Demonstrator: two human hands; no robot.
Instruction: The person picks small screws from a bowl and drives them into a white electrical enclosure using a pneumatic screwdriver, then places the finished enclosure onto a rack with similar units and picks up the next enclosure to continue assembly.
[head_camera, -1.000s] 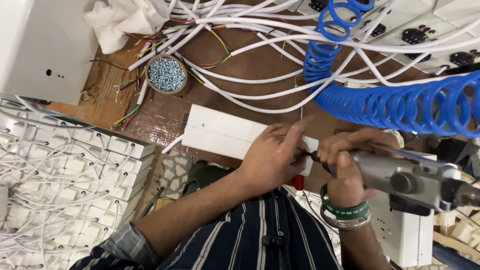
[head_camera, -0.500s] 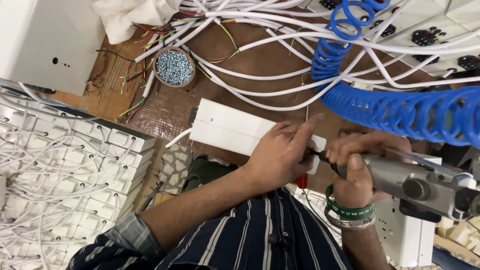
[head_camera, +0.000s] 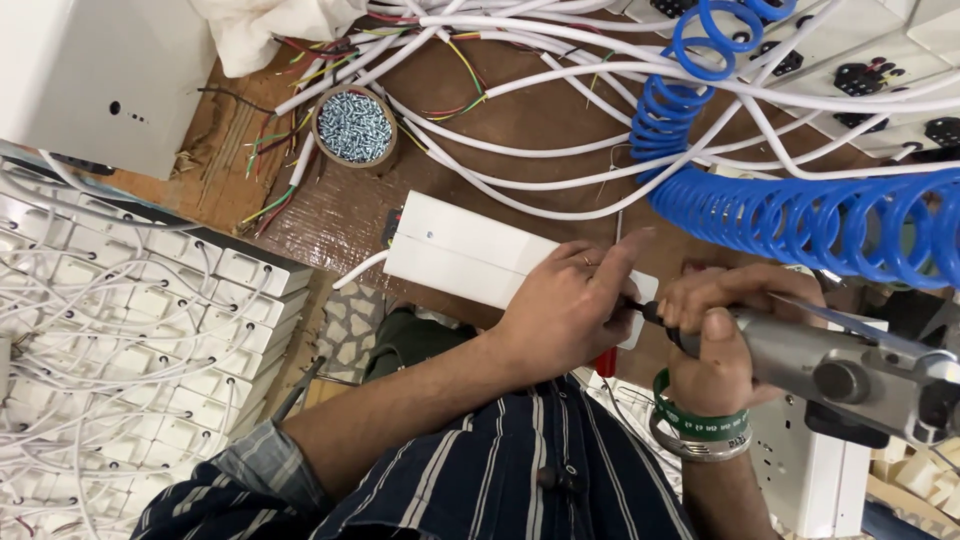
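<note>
Two hands meet over a white box (head_camera: 470, 255) on the bench (head_camera: 560, 110): the left hand (head_camera: 565, 310) pins it flat, steadying the bit, while the right hand (head_camera: 715, 335) grips a metal air screwdriver (head_camera: 850, 375).

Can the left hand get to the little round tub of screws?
Probably yes. The left hand rests on the white box, and only low white cables lie between it and the tub of screws.

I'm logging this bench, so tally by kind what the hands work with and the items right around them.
White rectangular box: 1
Grey power screwdriver: 1
Blue coiled air hose: 1
Round container of screws: 1
Hands: 2, left hand, right hand
Total: 6
</note>
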